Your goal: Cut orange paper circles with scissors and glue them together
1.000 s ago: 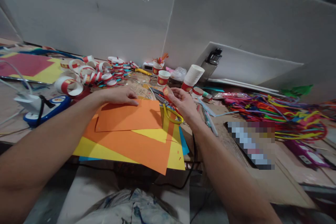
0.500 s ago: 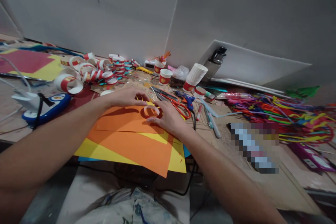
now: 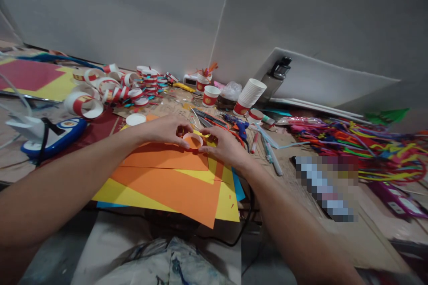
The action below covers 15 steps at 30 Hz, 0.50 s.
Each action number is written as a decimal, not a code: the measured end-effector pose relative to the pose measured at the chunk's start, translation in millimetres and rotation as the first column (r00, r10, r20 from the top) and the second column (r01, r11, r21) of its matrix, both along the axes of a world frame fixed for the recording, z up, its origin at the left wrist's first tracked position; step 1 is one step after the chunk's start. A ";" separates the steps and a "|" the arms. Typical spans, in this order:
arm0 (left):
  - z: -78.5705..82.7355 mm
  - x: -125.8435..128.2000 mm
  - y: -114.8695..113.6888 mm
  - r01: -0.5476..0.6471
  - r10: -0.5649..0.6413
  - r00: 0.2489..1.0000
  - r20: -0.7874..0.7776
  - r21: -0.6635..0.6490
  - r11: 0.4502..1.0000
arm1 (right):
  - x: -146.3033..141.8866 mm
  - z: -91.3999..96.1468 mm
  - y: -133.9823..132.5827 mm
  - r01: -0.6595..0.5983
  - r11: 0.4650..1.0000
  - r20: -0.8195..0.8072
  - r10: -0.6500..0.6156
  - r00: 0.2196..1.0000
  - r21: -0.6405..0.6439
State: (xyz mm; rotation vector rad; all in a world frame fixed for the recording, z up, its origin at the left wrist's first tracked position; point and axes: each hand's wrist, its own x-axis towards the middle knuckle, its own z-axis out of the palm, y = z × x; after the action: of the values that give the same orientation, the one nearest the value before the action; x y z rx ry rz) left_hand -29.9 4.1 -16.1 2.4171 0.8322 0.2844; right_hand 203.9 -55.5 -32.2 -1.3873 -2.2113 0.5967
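Note:
A short white paper ring (image 3: 201, 141), open at the top, stands on the orange paper sheets (image 3: 167, 160). My left hand (image 3: 170, 130) grips the ring's left side, its thumb low in front and its fingers curled behind. On the opposite side, my right hand (image 3: 222, 143) has its thumb and fingers closed about the ring's right edge. Orange paper shows through the ring. Under the orange sheets lie yellow paper (image 3: 224, 209) and a strip of blue paper (image 3: 238, 185). Just behind my right hand are scissors (image 3: 209, 117).
A blue glue gun (image 3: 241, 130) and markers (image 3: 273, 160) lie to the right, near a stack of paper cups (image 3: 251, 94). Cut cup rings (image 3: 88, 106) pile up at the left. Pipe cleaners (image 3: 377, 151) spread at the far right, and a blue power strip (image 3: 67, 136) sits left.
My left hand has come down from above the paper onto the ring's left side. My right hand has shifted slightly right and stays at the ring.

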 end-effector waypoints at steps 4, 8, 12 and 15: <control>-1.8 0.0 0.6 0.008 -0.008 1.000 0.008 0.015 1.000 | -1.1 1.0 -1.1 0.007 1.000 0.047 -0.008 0.999 0.006; -3.1 -0.3 0.8 0.005 -0.005 1.000 0.027 0.009 1.000 | -1.1 1.6 -1.8 0.018 0.999 0.055 -0.019 0.998 0.030; -2.9 -0.1 0.1 0.018 -0.019 0.999 0.041 0.003 1.000 | -1.7 1.9 -2.0 0.018 0.998 0.062 -0.021 0.998 0.057; -2.3 0.4 -0.5 0.019 -0.019 0.999 0.030 -0.001 1.000 | -1.5 1.9 -1.7 0.004 0.998 0.078 -0.010 0.997 0.066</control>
State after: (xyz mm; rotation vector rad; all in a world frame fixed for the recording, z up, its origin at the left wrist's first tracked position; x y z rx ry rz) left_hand -29.5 3.5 -18.4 2.4121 0.7955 0.3112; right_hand 202.4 -57.2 -30.4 -1.4068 -2.2651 0.4707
